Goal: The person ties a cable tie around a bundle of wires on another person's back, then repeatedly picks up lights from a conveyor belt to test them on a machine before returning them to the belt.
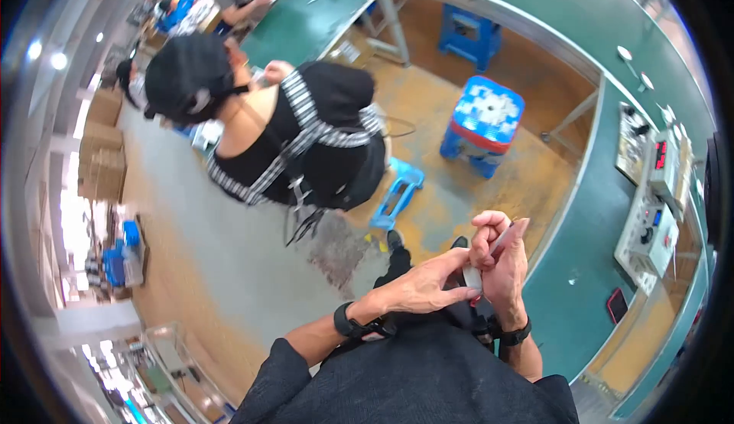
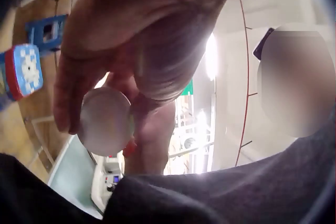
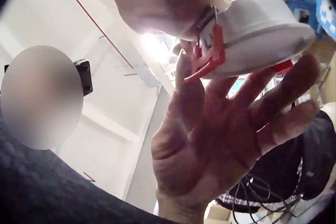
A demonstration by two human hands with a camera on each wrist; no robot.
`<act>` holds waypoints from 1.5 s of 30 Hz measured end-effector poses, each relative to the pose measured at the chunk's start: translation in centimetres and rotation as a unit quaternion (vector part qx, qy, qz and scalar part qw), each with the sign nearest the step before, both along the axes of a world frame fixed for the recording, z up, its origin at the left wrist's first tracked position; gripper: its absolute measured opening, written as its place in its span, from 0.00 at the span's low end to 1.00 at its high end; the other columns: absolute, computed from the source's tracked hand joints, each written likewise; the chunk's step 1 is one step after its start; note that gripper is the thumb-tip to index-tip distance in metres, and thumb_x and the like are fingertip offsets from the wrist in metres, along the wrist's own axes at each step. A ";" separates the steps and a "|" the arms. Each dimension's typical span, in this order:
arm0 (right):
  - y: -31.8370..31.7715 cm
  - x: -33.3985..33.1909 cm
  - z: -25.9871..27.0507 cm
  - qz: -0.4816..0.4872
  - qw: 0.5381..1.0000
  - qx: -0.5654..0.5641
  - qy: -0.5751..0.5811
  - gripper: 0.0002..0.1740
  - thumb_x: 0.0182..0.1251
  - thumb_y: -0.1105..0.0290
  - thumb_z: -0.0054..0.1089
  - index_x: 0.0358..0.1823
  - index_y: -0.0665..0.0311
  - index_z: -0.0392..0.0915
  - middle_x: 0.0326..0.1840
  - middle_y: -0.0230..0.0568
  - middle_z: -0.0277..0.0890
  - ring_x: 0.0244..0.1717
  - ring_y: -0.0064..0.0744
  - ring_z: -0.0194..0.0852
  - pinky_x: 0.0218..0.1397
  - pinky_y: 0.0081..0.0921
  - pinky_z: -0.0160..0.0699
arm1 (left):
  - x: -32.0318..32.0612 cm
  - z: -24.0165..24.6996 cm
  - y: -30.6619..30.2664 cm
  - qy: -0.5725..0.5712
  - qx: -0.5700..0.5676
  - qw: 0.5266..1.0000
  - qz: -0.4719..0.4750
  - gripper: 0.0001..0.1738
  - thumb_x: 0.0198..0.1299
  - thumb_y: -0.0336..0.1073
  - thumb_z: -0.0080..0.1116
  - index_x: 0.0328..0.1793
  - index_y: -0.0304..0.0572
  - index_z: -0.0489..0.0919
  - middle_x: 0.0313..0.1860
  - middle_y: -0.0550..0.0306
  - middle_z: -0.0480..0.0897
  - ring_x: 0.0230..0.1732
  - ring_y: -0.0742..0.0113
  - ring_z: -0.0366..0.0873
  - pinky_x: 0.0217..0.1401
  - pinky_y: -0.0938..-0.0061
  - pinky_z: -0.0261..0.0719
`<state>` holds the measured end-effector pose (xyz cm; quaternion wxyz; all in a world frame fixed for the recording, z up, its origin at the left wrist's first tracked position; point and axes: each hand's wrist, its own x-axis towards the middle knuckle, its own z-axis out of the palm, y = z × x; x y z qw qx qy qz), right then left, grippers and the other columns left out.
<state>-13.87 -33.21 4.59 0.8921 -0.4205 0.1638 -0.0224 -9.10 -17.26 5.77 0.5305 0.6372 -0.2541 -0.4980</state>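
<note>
At the far left of the head view a seated person (image 1: 306, 133) in a dark top leans away over a green bench, and a blue stool (image 1: 485, 122) with a red band stands on the floor just to their right. Nearer, in front of the wearer's dark sleeves, the left hand (image 1: 424, 286) reaches rightward, its thumb and fingertips pinching a round white lamp (image 1: 472, 277). The lamp is seen edge-on here, and its long axis slants from lower left up to upper right. In the left wrist view its flat round face is turned toward that wrist. In the right wrist view a red clip (image 3: 207, 58) juts from its back, beside the thumb. The right hand (image 1: 505, 271) cradles the lamp from the other side with its fingers curled over the upper rim, so both hands meet on it above the lap. Farther right runs the green worktop (image 1: 581, 271), carrying a white test box (image 1: 648, 233).
</note>
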 end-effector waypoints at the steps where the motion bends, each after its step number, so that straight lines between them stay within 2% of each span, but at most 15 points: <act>1: -1.6 -0.5 -0.2 -0.039 0.998 0.024 -0.043 0.33 0.84 0.42 0.38 0.56 0.69 0.73 0.22 0.21 0.61 0.21 0.11 0.46 0.24 0.15 0.47 | -0.1 -0.1 -1.8 0.014 -0.015 1.000 0.011 0.30 0.68 0.41 0.67 0.71 0.39 0.70 0.58 0.51 0.78 0.57 0.63 0.80 0.60 0.67 0.79; 4: -7.0 -1.7 0.8 -0.071 0.997 0.023 -0.033 0.19 0.84 0.55 0.49 0.51 0.66 0.77 0.30 0.24 0.67 0.29 0.14 0.60 0.34 0.15 0.64 | 0.1 -0.8 -7.1 0.024 -0.029 0.999 -0.016 0.30 0.68 0.38 0.68 0.71 0.35 0.71 0.56 0.56 0.80 0.57 0.70 0.78 0.63 0.69 0.78; 7: -11.8 -3.1 1.0 -0.038 0.991 -0.123 -0.020 0.18 0.84 0.57 0.52 0.51 0.65 0.81 0.39 0.26 0.76 0.38 0.13 0.70 0.41 0.15 0.70 | 1.1 0.5 -11.5 0.152 -0.052 0.986 -0.040 0.35 0.68 0.40 0.68 0.76 0.34 0.69 0.63 0.54 0.78 0.63 0.68 0.76 0.69 0.70 0.74; 10: -15.7 -3.4 1.8 -0.046 0.992 -0.108 -0.048 0.13 0.81 0.63 0.57 0.50 0.66 0.81 0.39 0.29 0.81 0.37 0.14 0.75 0.41 0.16 0.76 | 3.4 0.7 -14.7 0.217 -0.060 0.969 -0.102 0.36 0.68 0.39 0.68 0.78 0.35 0.68 0.63 0.54 0.78 0.64 0.68 0.76 0.70 0.69 0.74; 14: -19.7 -2.7 2.3 -0.153 0.980 -0.124 -0.007 0.12 0.78 0.66 0.62 0.50 0.68 0.82 0.33 0.29 0.82 0.31 0.12 0.75 0.35 0.13 0.74 | 7.3 1.0 -21.0 0.149 -0.053 0.980 -0.120 0.32 0.70 0.34 0.64 0.79 0.40 0.68 0.60 0.51 0.82 0.59 0.68 0.80 0.64 0.70 0.78; 16: -21.7 -1.9 2.5 -0.201 0.966 -0.158 0.036 0.10 0.77 0.67 0.63 0.48 0.68 0.83 0.32 0.29 0.82 0.29 0.12 0.76 0.32 0.13 0.75 | 10.5 0.8 -24.5 0.088 0.004 0.994 -0.072 0.27 0.71 0.32 0.62 0.75 0.38 0.72 0.59 0.53 0.83 0.56 0.71 0.81 0.62 0.73 0.79; 18: -23.8 -1.0 2.5 -0.225 0.953 -0.186 0.077 0.08 0.76 0.70 0.64 0.46 0.69 0.83 0.31 0.33 0.83 0.28 0.15 0.77 0.32 0.14 0.76 | 12.9 0.0 -28.2 0.045 -0.080 0.994 -0.053 0.16 0.74 0.31 0.59 0.65 0.36 0.80 0.55 0.57 0.85 0.49 0.75 0.81 0.56 0.76 0.80; 20: -25.9 0.5 2.4 -0.251 0.939 -0.207 0.108 0.08 0.75 0.71 0.64 0.45 0.70 0.84 0.31 0.33 0.84 0.28 0.15 0.78 0.32 0.14 0.76 | 14.6 1.4 -32.8 0.085 -0.134 0.985 -0.064 0.15 0.75 0.30 0.56 0.63 0.30 0.80 0.53 0.50 0.86 0.45 0.73 0.84 0.50 0.76 0.84; 23: -28.9 2.1 2.2 -0.282 0.927 -0.211 0.129 0.10 0.75 0.69 0.65 0.46 0.70 0.84 0.30 0.30 0.83 0.28 0.13 0.77 0.31 0.13 0.75 | 16.6 1.9 -39.2 0.070 -0.090 0.991 -0.070 0.12 0.75 0.33 0.59 0.54 0.31 0.84 0.41 0.54 0.88 0.36 0.75 0.83 0.41 0.79 0.82; 32: -32.4 -1.5 0.3 -0.435 0.875 -0.138 0.164 0.11 0.78 0.67 0.60 0.47 0.69 0.84 0.26 0.31 0.81 0.20 0.14 0.73 0.23 0.15 0.71 | 12.9 -1.8 -49.2 0.015 -0.044 0.968 -0.245 0.12 0.74 0.38 0.61 0.42 0.35 0.84 0.32 0.62 0.86 0.33 0.79 0.80 0.38 0.81 0.79; 35: -32.6 -2.2 -1.9 -0.530 0.836 -0.036 0.139 0.11 0.78 0.68 0.60 0.45 0.71 0.83 0.25 0.33 0.81 0.19 0.13 0.72 0.22 0.14 0.70 | 10.9 -2.5 -50.4 -0.158 -0.045 0.926 -0.341 0.12 0.74 0.37 0.60 0.44 0.33 0.84 0.33 0.61 0.87 0.34 0.77 0.81 0.38 0.79 0.79; 39: -33.9 -1.2 -4.3 -0.635 0.764 -0.014 0.115 0.11 0.79 0.68 0.58 0.45 0.70 0.81 0.24 0.34 0.80 0.18 0.15 0.71 0.21 0.15 0.68 | 11.4 -3.8 -53.3 -0.064 0.022 0.892 -0.446 0.10 0.74 0.34 0.59 0.46 0.33 0.84 0.36 0.57 0.88 0.37 0.74 0.83 0.40 0.77 0.81; 42: -35.3 -0.8 -5.0 -0.727 0.677 0.005 0.113 0.11 0.80 0.68 0.56 0.45 0.70 0.80 0.23 0.34 0.78 0.18 0.16 0.71 0.21 0.15 0.66 | 12.4 -5.9 -58.4 -0.108 -0.017 0.750 -0.652 0.10 0.74 0.33 0.58 0.48 0.33 0.84 0.37 0.56 0.87 0.38 0.71 0.85 0.41 0.75 0.82; 43: -35.4 -0.9 -5.6 -0.745 0.653 0.012 0.132 0.11 0.80 0.68 0.55 0.46 0.70 0.80 0.24 0.34 0.78 0.18 0.15 0.70 0.21 0.15 0.66 | 13.0 -8.0 -60.2 -0.124 0.042 0.683 -0.719 0.10 0.73 0.34 0.60 0.51 0.35 0.85 0.40 0.53 0.88 0.42 0.66 0.85 0.49 0.70 0.83; 45: -35.7 -0.8 -6.7 -0.771 0.608 0.031 0.187 0.12 0.80 0.67 0.55 0.46 0.70 0.80 0.23 0.33 0.77 0.18 0.14 0.68 0.20 0.15 0.65 | 15.4 -14.5 -63.3 -0.185 -0.021 0.478 -0.858 0.14 0.73 0.39 0.58 0.54 0.38 0.84 0.45 0.45 0.87 0.46 0.52 0.87 0.51 0.62 0.83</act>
